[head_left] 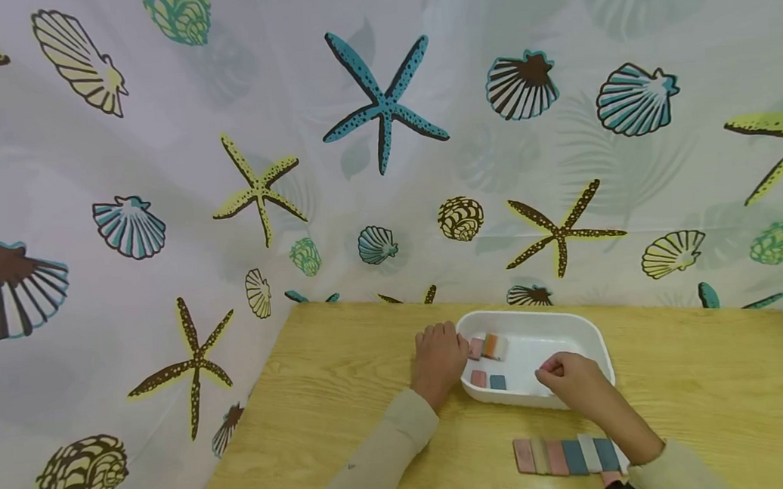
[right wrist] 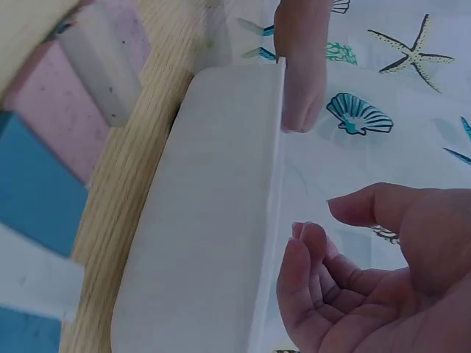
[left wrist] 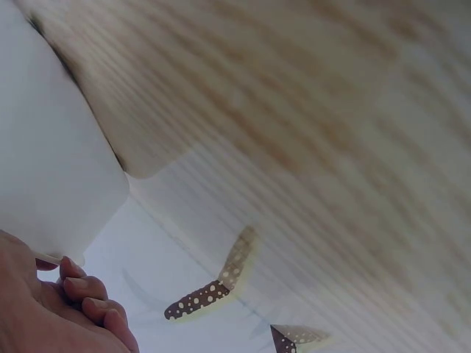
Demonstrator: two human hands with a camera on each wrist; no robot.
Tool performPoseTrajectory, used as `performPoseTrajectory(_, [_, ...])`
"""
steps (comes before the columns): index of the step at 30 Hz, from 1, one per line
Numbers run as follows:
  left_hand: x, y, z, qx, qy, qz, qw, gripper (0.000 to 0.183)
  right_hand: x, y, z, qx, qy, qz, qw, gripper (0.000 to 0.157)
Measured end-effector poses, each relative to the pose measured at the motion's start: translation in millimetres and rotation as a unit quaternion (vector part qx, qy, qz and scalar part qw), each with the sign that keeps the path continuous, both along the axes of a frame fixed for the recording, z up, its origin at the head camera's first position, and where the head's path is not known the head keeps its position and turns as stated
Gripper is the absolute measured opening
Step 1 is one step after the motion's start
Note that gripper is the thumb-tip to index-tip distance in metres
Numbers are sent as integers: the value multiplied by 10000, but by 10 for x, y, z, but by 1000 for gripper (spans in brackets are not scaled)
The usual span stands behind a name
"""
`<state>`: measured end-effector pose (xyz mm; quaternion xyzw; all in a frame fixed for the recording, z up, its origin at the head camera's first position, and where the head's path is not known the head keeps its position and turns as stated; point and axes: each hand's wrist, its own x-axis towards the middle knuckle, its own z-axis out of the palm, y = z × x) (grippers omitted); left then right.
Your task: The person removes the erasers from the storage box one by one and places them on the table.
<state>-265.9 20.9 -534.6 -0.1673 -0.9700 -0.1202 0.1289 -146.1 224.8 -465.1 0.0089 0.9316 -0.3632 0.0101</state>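
A white plastic tub (head_left: 540, 317) stands on the wooden table. My left hand (head_left: 440, 358) grips its left rim; in the left wrist view, the fingers (left wrist: 92, 298) curl at the edge of the tub (left wrist: 51, 147). My right hand (head_left: 572, 383) hovers over the tub's front right part. Its thumb and fingers bend loosely, a gap between them, holding nothing in the right wrist view. At the tub's left end lie an orange-and-white piece (head_left: 495, 347), a pink block (head_left: 476, 348), another pink block (head_left: 479, 378) and a blue block (head_left: 498, 382).
In front of the tub, a row of flat pink, beige, blue and white blocks (head_left: 574, 455) lies side by side, partly behind my right forearm. A white curtain (head_left: 336, 226) printed with shells and starfish hangs behind the table (head_left: 346, 369) and along its left.
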Motion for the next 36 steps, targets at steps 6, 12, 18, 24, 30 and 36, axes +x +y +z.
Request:
performPoseTrajectory(6, [-2,7,-12,-87,-32,68,9999,26,-313,-83,-161,-44,90,-152,9998,18])
performPoseTrajectory(12, [5,10,-12,-149,57,76,9998,25,-491,-124,-286,-301,-231,-417,9984,21])
performPoseTrajectory(18, [10,15,-8,-242,18,81,9997,26,-661,-174,-396,-375,-443,-609,9965,24])
performPoseTrajectory(24, [-1,7,-23,-259,185,30,9995,26,-799,-226,-443,-310,-463,-724,9958,28])
performPoseTrajectory(30, [-19,4,-51,-288,296,2,9991,26,-891,-295,-523,-253,-624,-838,9942,35])
performPoseTrajectory(36, [-22,-10,-58,-298,270,15,9992,26,-923,-371,-588,-281,-495,-1056,9928,34])
